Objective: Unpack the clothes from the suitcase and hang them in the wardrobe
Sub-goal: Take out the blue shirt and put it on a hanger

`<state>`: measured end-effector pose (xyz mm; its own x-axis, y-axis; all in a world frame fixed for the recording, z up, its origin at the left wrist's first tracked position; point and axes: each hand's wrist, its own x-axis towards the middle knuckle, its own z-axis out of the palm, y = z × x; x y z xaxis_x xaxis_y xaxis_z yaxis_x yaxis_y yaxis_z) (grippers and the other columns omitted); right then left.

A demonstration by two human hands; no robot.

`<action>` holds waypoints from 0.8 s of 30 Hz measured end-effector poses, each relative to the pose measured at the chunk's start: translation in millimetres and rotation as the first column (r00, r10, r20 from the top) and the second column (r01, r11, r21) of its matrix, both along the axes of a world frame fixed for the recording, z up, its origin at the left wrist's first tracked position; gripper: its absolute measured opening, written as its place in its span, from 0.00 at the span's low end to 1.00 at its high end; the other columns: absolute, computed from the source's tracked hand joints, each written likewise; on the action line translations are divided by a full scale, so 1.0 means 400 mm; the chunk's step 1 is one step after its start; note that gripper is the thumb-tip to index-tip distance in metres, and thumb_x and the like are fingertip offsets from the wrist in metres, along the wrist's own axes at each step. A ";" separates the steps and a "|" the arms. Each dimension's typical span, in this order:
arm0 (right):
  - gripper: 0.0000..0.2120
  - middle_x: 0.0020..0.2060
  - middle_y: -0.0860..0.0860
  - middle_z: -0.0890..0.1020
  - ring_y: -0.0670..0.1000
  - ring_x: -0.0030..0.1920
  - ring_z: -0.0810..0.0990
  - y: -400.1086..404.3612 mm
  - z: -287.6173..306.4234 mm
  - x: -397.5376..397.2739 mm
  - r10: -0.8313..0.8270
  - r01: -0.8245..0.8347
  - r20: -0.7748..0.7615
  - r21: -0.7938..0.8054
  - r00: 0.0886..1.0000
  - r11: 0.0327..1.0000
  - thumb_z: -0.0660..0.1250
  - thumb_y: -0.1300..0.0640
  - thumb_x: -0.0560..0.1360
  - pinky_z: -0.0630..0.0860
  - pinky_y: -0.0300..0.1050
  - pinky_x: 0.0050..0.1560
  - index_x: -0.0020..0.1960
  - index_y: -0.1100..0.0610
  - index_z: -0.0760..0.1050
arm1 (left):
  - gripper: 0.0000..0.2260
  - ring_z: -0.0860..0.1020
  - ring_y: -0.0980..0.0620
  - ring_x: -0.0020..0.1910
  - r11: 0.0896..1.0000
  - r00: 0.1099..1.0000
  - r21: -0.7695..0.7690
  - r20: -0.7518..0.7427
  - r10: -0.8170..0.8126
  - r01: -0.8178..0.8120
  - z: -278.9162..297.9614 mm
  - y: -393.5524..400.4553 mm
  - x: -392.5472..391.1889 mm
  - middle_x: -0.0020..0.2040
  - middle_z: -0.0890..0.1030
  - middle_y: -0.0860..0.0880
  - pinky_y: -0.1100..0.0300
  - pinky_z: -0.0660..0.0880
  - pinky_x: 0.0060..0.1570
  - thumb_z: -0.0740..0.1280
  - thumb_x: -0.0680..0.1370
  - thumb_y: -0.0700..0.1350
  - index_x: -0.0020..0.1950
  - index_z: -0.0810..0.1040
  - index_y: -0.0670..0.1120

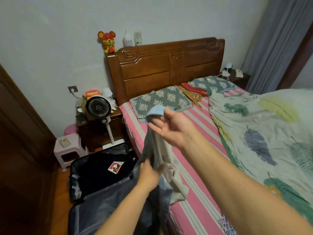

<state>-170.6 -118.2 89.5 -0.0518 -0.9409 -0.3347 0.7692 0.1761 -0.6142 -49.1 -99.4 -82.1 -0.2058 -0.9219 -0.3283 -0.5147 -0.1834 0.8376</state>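
The right hand (pixel 171 128) was raised over the pink striped bed (pixel 194 175), palm turned toward the camera. Its fingers (pixel 155 128) were spread fairly wide, yet the upper end of a garment (pixel 157 150) hung from it, a light blue edge draped over the fingertips and seemingly caught under the thumb; motion blur made the exact hold hard to read. The garment, grey and off-white, trailed down from there, and its lower part lay on the edge of the mattress.

The left hand (pixel 149 172) was lower, its fingers curled tightly round the middle of the same garment, bunching the cloth.

Below and to the left, the suitcase (pixel 101 180) lay open on the wooden floor beside the bed. Dark clothing (pixel 101 170) with a small printed patch filled its far half; the near half showed a dark mesh lining.

On the bed were two floral pillows (pixel 162 100) against the wooden headboard (pixel 167 65) and a leaf-patterned quilt (pixel 264 133) piled to the right. A standing fan (pixel 99 108), a nightstand (pixel 100 128) and a pink stool (pixel 69 150) stood by the wall.
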 end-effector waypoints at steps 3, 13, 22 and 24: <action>0.15 0.48 0.57 0.84 0.59 0.65 0.78 -0.005 0.096 -0.047 -0.077 0.078 0.017 -0.075 0.997 0.994 0.54 0.52 0.85 0.69 0.61 0.70 0.57 0.61 0.75 | 0.07 0.80 0.40 0.53 0.990 0.991 -0.034 0.010 0.135 -0.135 -0.003 -0.024 0.026 0.50 0.82 0.42 0.49 0.77 0.54 0.64 0.83 0.44 0.56 0.79 0.43; 0.08 0.33 0.58 0.82 0.50 0.26 0.83 0.030 -0.025 -0.412 -0.218 0.389 -0.532 0.232 0.818 0.892 0.58 0.60 0.84 0.80 0.41 0.26 0.52 0.62 0.75 | 0.08 0.84 0.44 0.39 0.968 0.907 0.250 -0.414 0.078 0.032 0.405 -0.275 0.297 0.48 0.84 0.38 0.52 0.83 0.40 0.65 0.80 0.36 0.56 0.81 0.41; 0.16 0.45 0.60 0.77 0.54 0.26 0.75 0.050 -0.280 -0.441 -0.090 0.535 -0.859 0.229 0.504 0.813 0.57 0.73 0.79 0.78 0.41 0.23 0.51 0.59 0.80 | 0.29 0.81 0.37 0.51 0.954 0.968 0.201 0.164 0.190 -0.221 0.137 -0.344 0.240 0.61 0.76 0.35 0.46 0.82 0.45 0.69 0.72 0.29 0.70 0.64 0.34; 0.14 0.39 0.59 0.77 0.50 0.25 0.73 0.056 -0.320 -0.416 -0.052 0.464 -0.872 0.206 0.486 0.862 0.56 0.74 0.79 0.76 0.36 0.26 0.51 0.67 0.80 | 0.24 0.76 0.38 0.53 0.977 0.905 0.041 0.387 0.176 -0.207 0.054 -0.352 0.254 0.64 0.73 0.36 0.52 0.73 0.46 0.65 0.77 0.35 0.71 0.62 0.39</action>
<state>-337.2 -95.8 -38.3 -0.7093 -0.6392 -0.2973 0.0003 0.4215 -0.9068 52.6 -240.2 -60.6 0.1265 -0.8985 -0.4203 -0.7383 -0.3682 0.5651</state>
